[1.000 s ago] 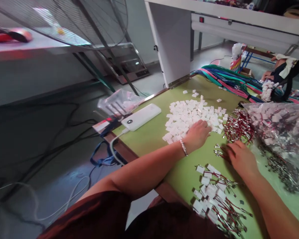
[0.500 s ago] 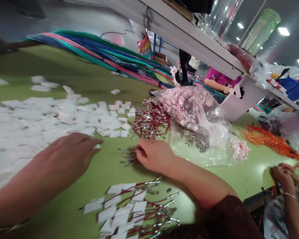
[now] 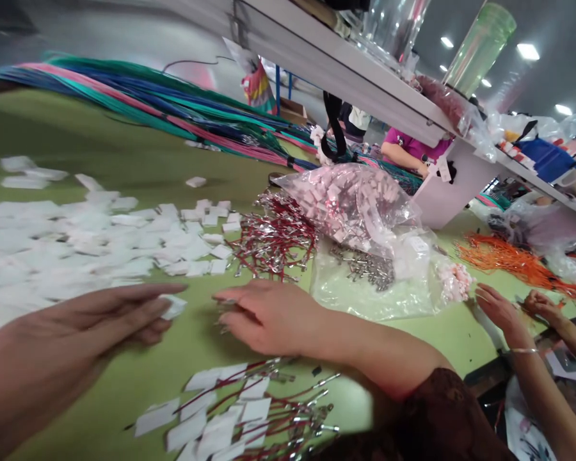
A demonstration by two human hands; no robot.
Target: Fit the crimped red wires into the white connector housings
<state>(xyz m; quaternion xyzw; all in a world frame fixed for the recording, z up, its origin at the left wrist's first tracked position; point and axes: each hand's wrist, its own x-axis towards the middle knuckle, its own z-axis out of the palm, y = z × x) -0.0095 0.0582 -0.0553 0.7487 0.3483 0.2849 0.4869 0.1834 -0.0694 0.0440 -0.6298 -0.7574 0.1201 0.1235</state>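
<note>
My left hand [image 3: 100, 326] pinches a small flat white piece [image 3: 174, 306] between thumb and fingers, just above the table. To its right, my right hand [image 3: 269, 314] is bent low over a few short wires with metal terminals [image 3: 224, 314]. Its fingers cover most of them, and only some tips show, blurred. Nearer to me lies a group of short red wires [image 3: 292, 410] with metal terminals at their right ends, white pieces [image 3: 221, 429] at the left. Beyond my left hand spreads a wide heap of loose white pieces [image 3: 86, 237].
A tangled pile of red wires [image 3: 278, 237] lies beside a clear bag of pale parts [image 3: 350, 198]. Long blue, green and pink cables [image 3: 139, 96] run along the back under a shelf [image 3: 355, 77]. At right are a co-worker's hands [image 3: 504, 314] and orange wires [image 3: 504, 256].
My left hand has turned, showing more of the white piece. My right hand has shifted left over the short wires' ends. The co-worker's hands have come apart. The whole view has shifted slightly.
</note>
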